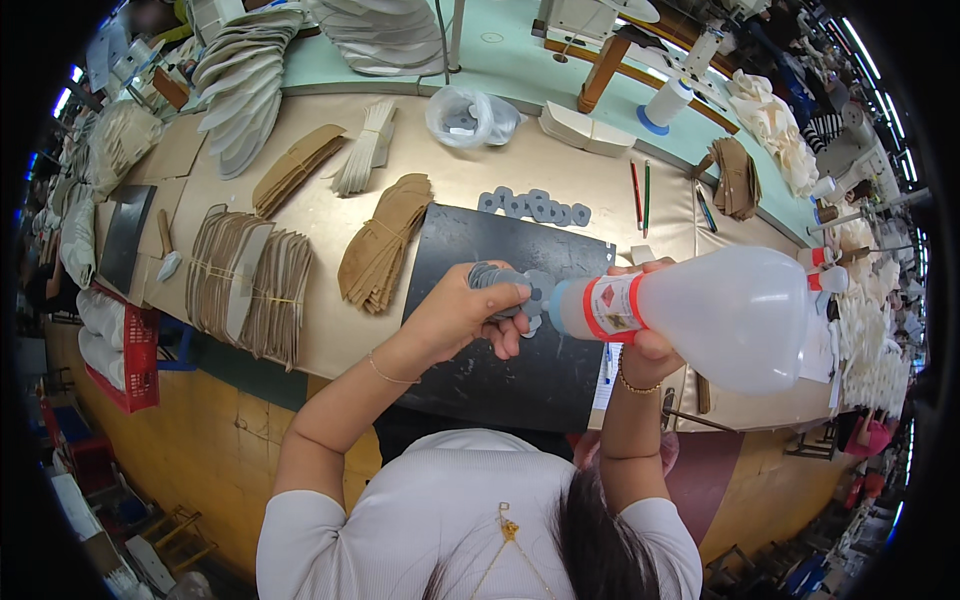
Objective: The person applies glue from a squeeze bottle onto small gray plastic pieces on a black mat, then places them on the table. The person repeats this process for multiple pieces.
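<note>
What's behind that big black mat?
Behind the black mat, a row of overlapping grey pieces lies on the golden tabletop, with a plastic bag farther back. The pieces' overlapped parts are covered.

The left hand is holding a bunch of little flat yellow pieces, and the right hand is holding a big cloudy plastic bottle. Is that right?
Not quite: the small flat rounded pieces in the left hand are grey, not yellow, as the head view shows. The right hand does hold the big cloudy-white plastic bottle.
</note>
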### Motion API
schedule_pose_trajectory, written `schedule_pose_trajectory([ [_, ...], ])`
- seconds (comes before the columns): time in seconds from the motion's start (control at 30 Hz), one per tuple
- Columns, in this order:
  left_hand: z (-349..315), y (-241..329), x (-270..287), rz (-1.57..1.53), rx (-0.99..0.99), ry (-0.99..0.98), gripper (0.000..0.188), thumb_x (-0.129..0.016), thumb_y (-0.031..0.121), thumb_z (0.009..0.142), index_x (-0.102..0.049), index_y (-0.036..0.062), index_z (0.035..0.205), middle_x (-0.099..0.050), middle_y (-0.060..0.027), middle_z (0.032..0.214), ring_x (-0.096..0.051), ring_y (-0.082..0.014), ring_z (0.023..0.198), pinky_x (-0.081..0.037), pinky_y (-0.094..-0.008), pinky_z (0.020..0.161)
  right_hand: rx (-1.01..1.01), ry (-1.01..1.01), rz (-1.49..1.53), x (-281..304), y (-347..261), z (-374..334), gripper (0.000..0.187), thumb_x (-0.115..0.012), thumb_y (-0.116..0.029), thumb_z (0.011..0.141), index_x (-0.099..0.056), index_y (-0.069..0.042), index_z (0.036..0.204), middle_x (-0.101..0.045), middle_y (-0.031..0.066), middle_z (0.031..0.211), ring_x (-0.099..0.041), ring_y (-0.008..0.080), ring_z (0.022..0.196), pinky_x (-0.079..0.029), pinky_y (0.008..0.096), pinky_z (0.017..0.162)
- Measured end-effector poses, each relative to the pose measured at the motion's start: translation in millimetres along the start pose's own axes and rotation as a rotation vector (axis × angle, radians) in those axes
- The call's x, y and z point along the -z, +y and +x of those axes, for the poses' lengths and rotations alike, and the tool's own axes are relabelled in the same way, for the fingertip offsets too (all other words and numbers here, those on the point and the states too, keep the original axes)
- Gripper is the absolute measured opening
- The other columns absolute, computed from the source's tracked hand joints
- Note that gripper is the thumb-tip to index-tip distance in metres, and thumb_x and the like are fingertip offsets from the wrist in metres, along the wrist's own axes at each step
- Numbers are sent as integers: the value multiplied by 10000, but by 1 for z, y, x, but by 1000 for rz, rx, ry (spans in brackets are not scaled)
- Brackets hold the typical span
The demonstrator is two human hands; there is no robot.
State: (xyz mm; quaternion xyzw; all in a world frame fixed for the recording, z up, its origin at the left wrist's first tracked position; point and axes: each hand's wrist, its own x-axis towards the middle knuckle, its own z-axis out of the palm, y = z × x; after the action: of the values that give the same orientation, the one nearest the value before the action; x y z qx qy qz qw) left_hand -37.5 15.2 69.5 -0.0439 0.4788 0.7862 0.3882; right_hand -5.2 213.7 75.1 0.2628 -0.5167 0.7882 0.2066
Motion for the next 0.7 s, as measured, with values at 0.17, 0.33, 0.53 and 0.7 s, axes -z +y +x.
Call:
schedule_pose_trajectory([
  [0.17, 1, -1, -1, -77, 15, 23, 144, -593, 134, 850, -536, 2, 862, -605, -114, 665, -582, -183, 453, -485, -266, 397, -41, 6, -69, 6, 2, -6, 807, -845, -305, 612, -426, -20, 1240, -546, 120, 1152, -575, 287, 1037, -485, 416, 889],
  [0.33, 21, 0, 12, 31, -14, 49, 171, -603, 149, 845, -538, -9, 856, -599, -116, 671, -572, -178, 444, -479, -252, 390, -46, 151, -81, 20, 3, -9, 865, -830, -329, 625, -365, 8, 1272, -561, 185, 1100, -607, 309, 950, -537, 434, 799],
  [0.53, 117, 17, 81, 436, -161, 359, 213, -610, 189, 836, -535, -7, 801, -557, -65, 615, -522, -126, 407, -394, -240, 343, -44, 288, -210, 22, 2, -12, 954, -798, -377, 652, -254, 19, 1327, -573, 221, 1080, -632, 317, 870, -557, 444, 749],
  [0.7, 160, 32, 112, 615, -73, 488, 168, -595, 125, 813, -550, -32, 855, -584, -92, 641, -561, -154, 424, -436, -265, 353, -53, 251, -269, 21, -3, -11, 967, -791, -390, 659, -239, 26, 1336, -584, 212, 1072, -637, 310, 862, -551, 426, 745],
])
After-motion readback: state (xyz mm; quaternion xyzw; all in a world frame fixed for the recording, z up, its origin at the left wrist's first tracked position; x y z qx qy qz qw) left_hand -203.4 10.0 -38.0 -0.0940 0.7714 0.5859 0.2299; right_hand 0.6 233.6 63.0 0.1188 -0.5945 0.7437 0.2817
